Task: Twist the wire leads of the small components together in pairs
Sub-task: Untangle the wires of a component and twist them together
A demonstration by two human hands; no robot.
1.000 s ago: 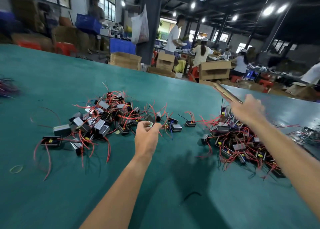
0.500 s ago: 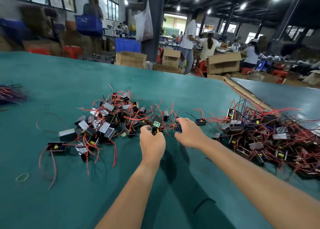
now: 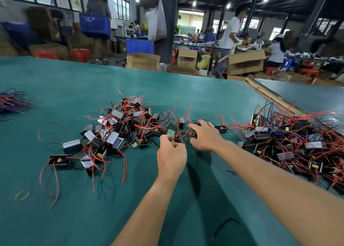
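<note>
On the green tabletop point(image 3: 65, 82), seen from the head camera, the left hand point(image 3: 172, 157) pinches a small component point(image 3: 171, 132) with a green board. It sits at the near right edge of a pile of black components point(image 3: 115, 134) trailing red wire leads. Just to its right, the right hand point(image 3: 205, 137) lies over another black component point(image 3: 193, 134); whether it grips it cannot be told. A second pile point(image 3: 297, 143) sits to the right. A rubber band point(image 3: 22, 195) lies near left.

bare forearms point(image 3: 149, 208), left grip point(image 3: 171, 156), right grip point(image 3: 204, 137)
</note>
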